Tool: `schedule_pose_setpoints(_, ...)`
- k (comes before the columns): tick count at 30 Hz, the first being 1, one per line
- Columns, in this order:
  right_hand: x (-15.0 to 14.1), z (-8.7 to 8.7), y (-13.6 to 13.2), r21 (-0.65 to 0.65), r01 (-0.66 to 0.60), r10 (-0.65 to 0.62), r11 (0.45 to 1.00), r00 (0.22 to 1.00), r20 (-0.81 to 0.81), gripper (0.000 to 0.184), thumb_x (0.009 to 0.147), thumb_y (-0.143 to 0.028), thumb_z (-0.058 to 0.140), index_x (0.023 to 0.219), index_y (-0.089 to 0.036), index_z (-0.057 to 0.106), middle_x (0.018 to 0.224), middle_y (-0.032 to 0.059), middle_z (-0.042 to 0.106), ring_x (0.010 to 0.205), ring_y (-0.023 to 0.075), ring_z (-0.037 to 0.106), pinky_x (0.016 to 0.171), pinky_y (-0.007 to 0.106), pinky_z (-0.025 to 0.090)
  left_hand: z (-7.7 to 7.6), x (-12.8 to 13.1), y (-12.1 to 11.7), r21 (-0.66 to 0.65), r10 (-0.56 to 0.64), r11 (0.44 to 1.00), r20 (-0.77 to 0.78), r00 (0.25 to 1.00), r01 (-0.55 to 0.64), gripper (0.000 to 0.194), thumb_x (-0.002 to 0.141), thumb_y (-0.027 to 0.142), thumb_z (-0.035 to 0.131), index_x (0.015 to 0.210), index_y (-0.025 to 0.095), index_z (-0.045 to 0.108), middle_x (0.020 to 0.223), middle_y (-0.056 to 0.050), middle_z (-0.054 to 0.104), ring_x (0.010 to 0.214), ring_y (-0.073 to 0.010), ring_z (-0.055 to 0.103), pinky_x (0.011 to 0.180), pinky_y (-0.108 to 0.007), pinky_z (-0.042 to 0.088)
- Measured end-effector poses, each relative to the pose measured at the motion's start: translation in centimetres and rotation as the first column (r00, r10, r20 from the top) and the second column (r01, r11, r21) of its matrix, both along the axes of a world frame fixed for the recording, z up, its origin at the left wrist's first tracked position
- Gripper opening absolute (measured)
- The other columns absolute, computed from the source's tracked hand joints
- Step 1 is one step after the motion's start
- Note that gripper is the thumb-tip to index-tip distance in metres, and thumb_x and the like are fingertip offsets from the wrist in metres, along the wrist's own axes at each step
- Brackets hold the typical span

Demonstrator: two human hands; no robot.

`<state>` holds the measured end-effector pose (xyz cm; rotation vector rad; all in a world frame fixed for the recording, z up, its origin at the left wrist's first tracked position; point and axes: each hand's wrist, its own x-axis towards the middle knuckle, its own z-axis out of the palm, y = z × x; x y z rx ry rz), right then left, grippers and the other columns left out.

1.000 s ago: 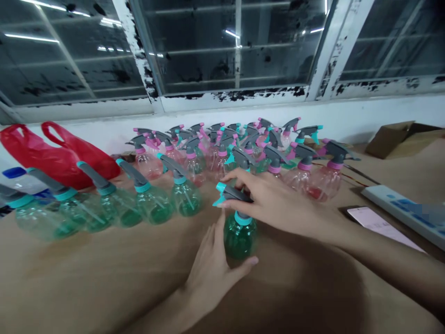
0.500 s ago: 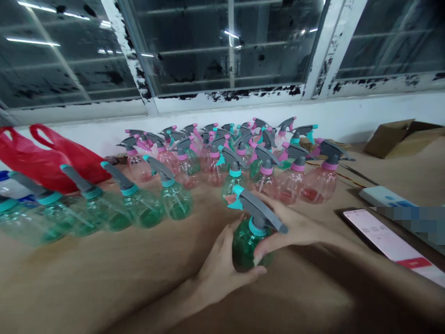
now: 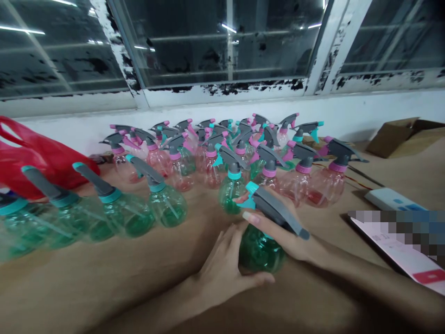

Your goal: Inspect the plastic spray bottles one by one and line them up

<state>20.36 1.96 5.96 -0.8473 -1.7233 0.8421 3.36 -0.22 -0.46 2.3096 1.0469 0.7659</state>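
Note:
A round green spray bottle (image 3: 262, 250) with a grey and turquoise trigger head stands in front of me, between both hands. My left hand (image 3: 225, 273) wraps its body from the left, thumb across the front. My right hand (image 3: 281, 227) closes around its neck from the right, the thumb lying over the turquoise collar just under the head. Behind it, close by, stands another green spray bottle (image 3: 233, 190) with a turquoise collar. A row of green spray bottles (image 3: 167, 208) runs off to the left.
Several pink and green spray bottles (image 3: 212, 162) crowd the back of the table. A red plastic bag (image 3: 45, 157) lies at the left, a cardboard box (image 3: 399, 139) at the back right. A phone (image 3: 392, 246) and a white box (image 3: 389, 199) lie on the right.
My right thumb has moved up from the bottle's body to its collar. The held bottle appears slightly further right and nearer; the whole view has also shifted a little.

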Motion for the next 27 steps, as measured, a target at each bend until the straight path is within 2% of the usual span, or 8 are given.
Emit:
schedule_pose_setpoints(3,0.5,0.1,0.6,0.016,0.013,-0.014,1.000,0.999,0.038,0.022,0.082,-0.040,0.064,0.097,-0.024,0.063,0.086,-0.0008,0.067,0.075,0.0160,0.062,0.069,0.032,0.046,-0.4,-1.0,0.7,0.018,-0.011,1.000,-0.184,0.983,0.014,0.110,0.067,0.058,0.075,0.149,0.021,0.012,0.146,-0.019,0.034,0.131,-0.0410,0.033,0.102,-0.061,0.030)
schedule_pose_setpoints(7,0.9,0.1,1.0,-0.032,-0.017,0.018,0.999,0.999,0.028,0.026,0.084,-0.040,0.062,0.104,-0.024,0.062,0.101,0.0023,0.068,0.095,0.0205,0.062,0.082,0.036,0.046,-1.2,-2.0,0.9,0.059,-0.059,0.995,-0.339,0.939,0.084,0.105,0.074,0.056,0.069,0.150,0.018,0.008,0.150,-0.021,0.026,0.136,-0.0383,0.025,0.106,-0.058,0.026)
schedule_pose_setpoints(11,0.8,-0.1,1.1,-0.088,-0.074,0.074,0.993,0.997,-0.004,0.027,0.083,-0.038,0.063,0.107,-0.025,0.061,0.106,0.0025,0.067,0.104,0.0216,0.060,0.091,0.038,0.045,-1.4,-2.0,0.7,0.100,-0.045,0.991,-0.339,0.940,0.084,0.100,0.079,0.055,0.064,0.150,0.015,0.007,0.151,-0.020,0.024,0.137,-0.0363,0.024,0.108,-0.055,0.026)
schedule_pose_setpoints(16,0.8,-0.1,1.0,-0.136,-0.089,0.085,0.987,0.996,-0.034,0.025,0.083,-0.036,0.063,0.106,-0.026,0.061,0.101,0.0021,0.067,0.090,0.0195,0.065,0.085,0.036,0.049,-1.1,-1.8,0.6,0.105,-0.035,0.991,-0.384,0.923,0.081,0.098,0.080,0.059,0.061,0.149,0.012,0.009,0.151,-0.020,0.025,0.138,-0.0344,0.023,0.108,-0.052,0.027)
schedule_pose_setpoints(22,1.0,-0.5,0.9,-0.101,-0.081,0.081,0.992,0.997,0.002,0.030,0.086,-0.035,0.060,0.116,-0.028,0.060,0.102,0.0022,0.068,0.094,0.0198,0.064,0.086,0.038,0.046,-1.2,-1.9,0.5,0.120,0.011,0.992,-0.419,0.908,0.043,0.090,0.082,0.058,0.058,0.147,0.009,0.019,0.150,-0.020,0.025,0.138,-0.0347,0.022,0.109,-0.052,0.026)
schedule_pose_setpoints(25,1.0,-0.6,0.9,-0.121,-0.096,0.097,0.988,0.995,0.002,0.035,0.087,-0.036,0.059,0.121,-0.029,0.057,0.105,0.0021,0.068,0.097,0.0198,0.063,0.088,0.037,0.046,-1.3,-1.8,0.4,0.127,0.016,0.991,-0.397,0.918,0.038,0.090,0.082,0.058,0.058,0.147,0.010,0.019,0.150,-0.019,0.025,0.137,-0.0346,0.024,0.108,-0.053,0.026)
schedule_pose_setpoints(27,1.1,-0.5,1.0,-0.126,-0.090,0.093,0.988,0.996,0.016,0.035,0.087,-0.038,0.059,0.120,-0.029,0.057,0.103,0.0022,0.068,0.092,0.0196,0.064,0.084,0.037,0.048,-1.2,-1.7,0.4,0.124,0.010,0.991,-0.385,0.923,0.041,0.090,0.082,0.057,0.058,0.148,0.011,0.018,0.150,-0.019,0.026,0.137,-0.0343,0.025,0.109,-0.052,0.025)
